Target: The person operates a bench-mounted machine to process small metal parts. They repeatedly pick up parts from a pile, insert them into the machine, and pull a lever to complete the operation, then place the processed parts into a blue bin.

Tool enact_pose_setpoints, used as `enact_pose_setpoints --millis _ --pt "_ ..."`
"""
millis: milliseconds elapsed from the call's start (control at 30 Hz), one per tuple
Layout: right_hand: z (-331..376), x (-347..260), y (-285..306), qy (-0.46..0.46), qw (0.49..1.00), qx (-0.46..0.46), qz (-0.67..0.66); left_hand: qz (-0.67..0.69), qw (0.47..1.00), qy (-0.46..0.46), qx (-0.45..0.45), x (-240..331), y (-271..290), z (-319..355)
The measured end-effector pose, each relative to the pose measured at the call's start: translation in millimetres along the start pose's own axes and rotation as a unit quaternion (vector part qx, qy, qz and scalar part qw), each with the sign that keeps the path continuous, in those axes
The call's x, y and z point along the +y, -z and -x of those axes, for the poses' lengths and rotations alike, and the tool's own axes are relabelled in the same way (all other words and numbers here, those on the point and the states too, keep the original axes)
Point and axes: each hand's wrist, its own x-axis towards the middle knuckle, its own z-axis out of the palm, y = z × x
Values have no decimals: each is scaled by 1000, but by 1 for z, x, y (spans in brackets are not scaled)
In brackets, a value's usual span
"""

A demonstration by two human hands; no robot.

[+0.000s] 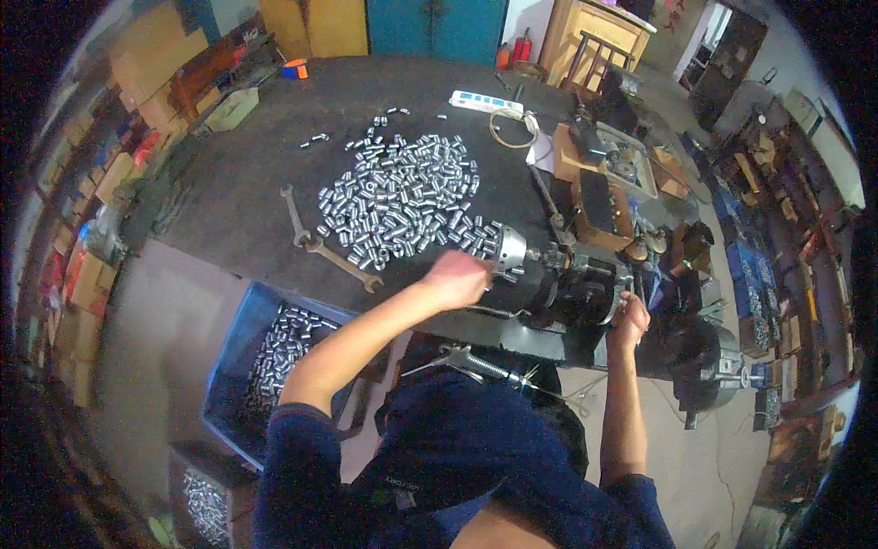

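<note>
A small bench machine with a round steel chuck (512, 248) stands at the right of the dark workbench. My left hand (462, 277) is closed just left of the chuck, slightly blurred; whatever its fingers hold is hidden. At the machine's right end my right hand (631, 320) is closed by its side, and I cannot make out what is inside the grip. Left of the chuck a wide heap of short shiny metal sleeves (402, 197) spreads over the bench, its nearest pieces close to my left hand.
Two open-ended wrenches, one upright (294, 217) and one slanted (346, 265), lie left of the heap. A blue bin (229, 366) of sleeves stands below the bench's front edge. An air gun (471, 361) hangs before me. A white power strip (487, 102) lies farther back.
</note>
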Motion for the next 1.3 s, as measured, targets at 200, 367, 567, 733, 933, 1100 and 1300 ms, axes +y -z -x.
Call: enact_pose_setpoints --millis 200,367,567,733,933,1100,1300 --pt "-4 0 2 -58 998 10 -33 29 997 20 62 -17 6 28" --pt "1 -5 -2 -70 996 16 -44 14 999 37 -6 -7 5 16" --pt "-4 6 7 -46 997 -21 -51 27 993 95 -62 -28 -11 15" --pt "1 -4 -2 -92 995 15 -45 64 992 105 2 -28 6 22" --pt "-2 -2 -3 -123 990 67 -29 459 850 256 49 -37 31 30" --pt "-10 10 10 -101 992 12 -76 678 693 212 119 -45 36 42" --pt "-2 5 1 -92 990 20 -103 716 656 187 148 -39 41 37"
